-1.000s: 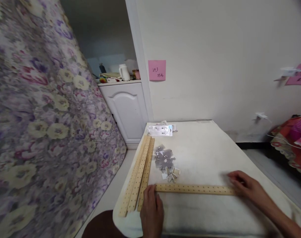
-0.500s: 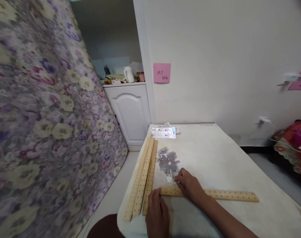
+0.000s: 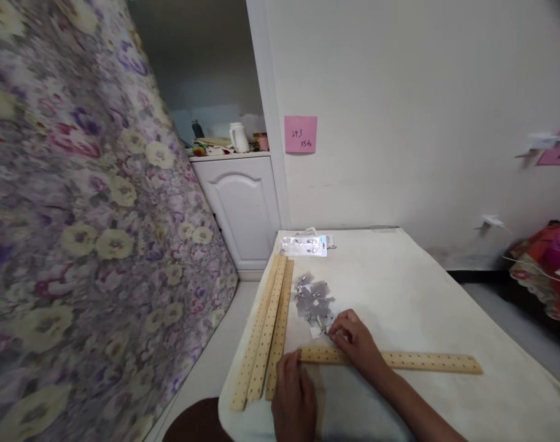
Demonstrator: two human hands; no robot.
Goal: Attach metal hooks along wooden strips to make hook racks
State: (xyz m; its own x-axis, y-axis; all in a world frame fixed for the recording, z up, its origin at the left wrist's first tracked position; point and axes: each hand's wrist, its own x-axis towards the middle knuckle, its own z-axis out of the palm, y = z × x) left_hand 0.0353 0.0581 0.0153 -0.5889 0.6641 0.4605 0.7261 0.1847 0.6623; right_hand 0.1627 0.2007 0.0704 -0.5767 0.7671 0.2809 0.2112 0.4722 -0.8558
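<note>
Head view — left hand [image 3: 295, 393] touches perforated strip [image 3: 431, 361] — right hand [image 3: 357, 341] near grey pieces [image 3: 313, 299].

I moved the right hand [image 3: 357, 342] off the right end of the perforated strip [image 3: 431, 362], uncovered that end, reached across to the small hardware pile [image 3: 320, 320], swung my view slightly left.

Wood strip [image 3: 431, 361]: lt tan w/ rows of dk dots; other strips [image 3: 267, 331] same. Pkts [image 3: 313, 298]: grey. Worktop [image 3: 372, 276]: off-wht. Curtain [image 3: 96, 202]: purple/grey/cream floral. Note [image 3: 301, 130]: pink w/ dk writing. Jug [image 3: 240, 139]: wht.
</note>
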